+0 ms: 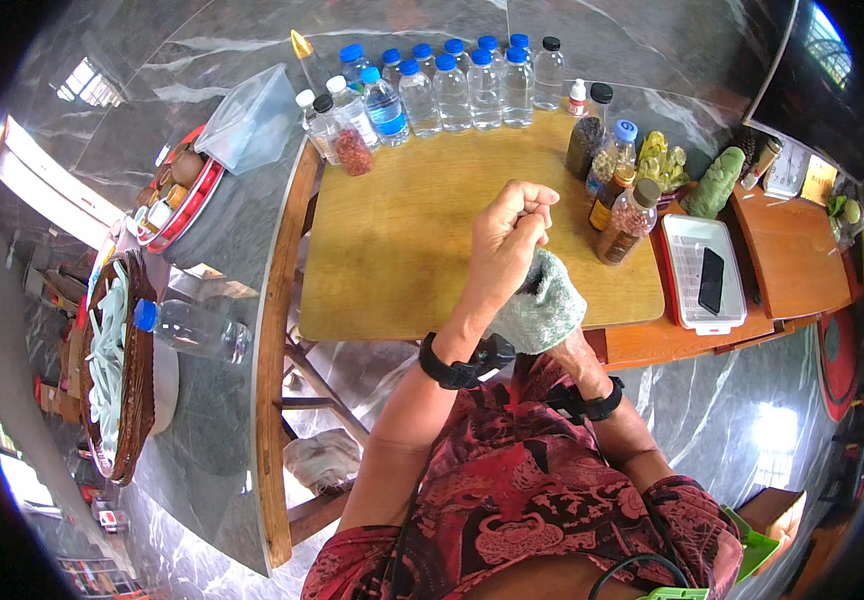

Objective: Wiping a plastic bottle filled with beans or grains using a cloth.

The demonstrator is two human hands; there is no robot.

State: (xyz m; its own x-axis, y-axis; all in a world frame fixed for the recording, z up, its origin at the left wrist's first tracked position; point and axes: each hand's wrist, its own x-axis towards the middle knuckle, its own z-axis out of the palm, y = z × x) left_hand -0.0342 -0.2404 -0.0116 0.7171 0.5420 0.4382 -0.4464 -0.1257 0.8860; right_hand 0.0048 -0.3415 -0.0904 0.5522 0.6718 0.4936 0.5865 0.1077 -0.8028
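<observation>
My left hand (511,232) is raised over the near part of a yellow wood-topped table (394,247), its fingers curled in and nothing visible in them. Right below it, a pale green-grey fabric cloth (548,307) bunches around my right hand (571,351) and lies against the left wrist. That cloth hides the right fingers; only the wrist side shows. Nearest on the right stand a bottle of pinkish granules (629,225), a dark bottle with a yellow label (612,196), a bottle of pale beads (612,157) and a bottle of dark grains (588,139).
Several clear bottles with blue caps (447,94) line the far edge, beside a jar of red pieces (353,150). A phone (711,279) lies in a white tray (672,232) at right. Leftward are a wicker basket (148,375), a lying bottle (203,330) and a plastic bin (248,120).
</observation>
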